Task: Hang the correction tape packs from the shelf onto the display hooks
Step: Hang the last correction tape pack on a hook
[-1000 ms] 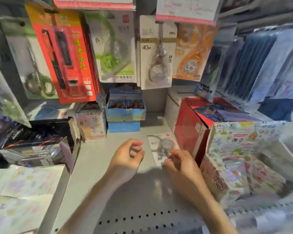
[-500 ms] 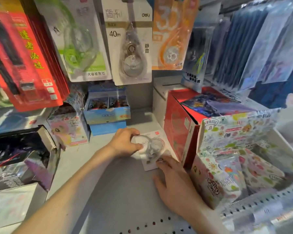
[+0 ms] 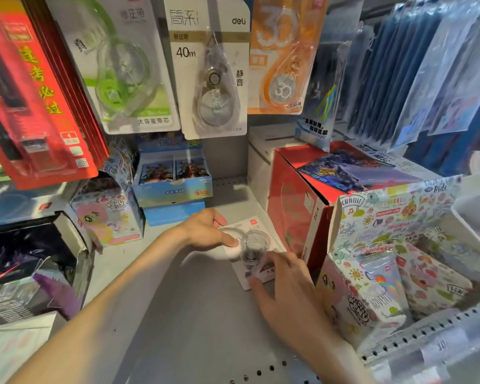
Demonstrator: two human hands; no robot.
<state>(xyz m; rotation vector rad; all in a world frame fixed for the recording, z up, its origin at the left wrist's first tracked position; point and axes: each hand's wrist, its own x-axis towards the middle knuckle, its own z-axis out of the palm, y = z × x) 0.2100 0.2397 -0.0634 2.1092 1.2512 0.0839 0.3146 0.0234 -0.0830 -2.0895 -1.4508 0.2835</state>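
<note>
Toward the back middle of the grey metal shelf (image 3: 161, 322), seen from the head camera, a white card correction tape pack with a clear plastic blister (image 3: 254, 246) lies flat, just beside the tall red cardboard box (image 3: 291, 206) at the shelf's right side. Left hand (image 3: 205, 231) curls over the pack's left edge, thumb pressed on the card by the blister, fingers bent around the far edge, so it grips the pack. Right hand (image 3: 286, 289) lies with fingers spread and fairly straight, fingertips touching the pack's near edge and the blister; it holds nothing. Above the back edge hang a white 40m correction tape pack (image 3: 208, 65), a green-and-clear tape pack (image 3: 117, 65) to its left and an orange tape pack (image 3: 280, 51) to its right. A blue card box (image 3: 172, 184) stands at the back edge, behind the left hand.
</note>
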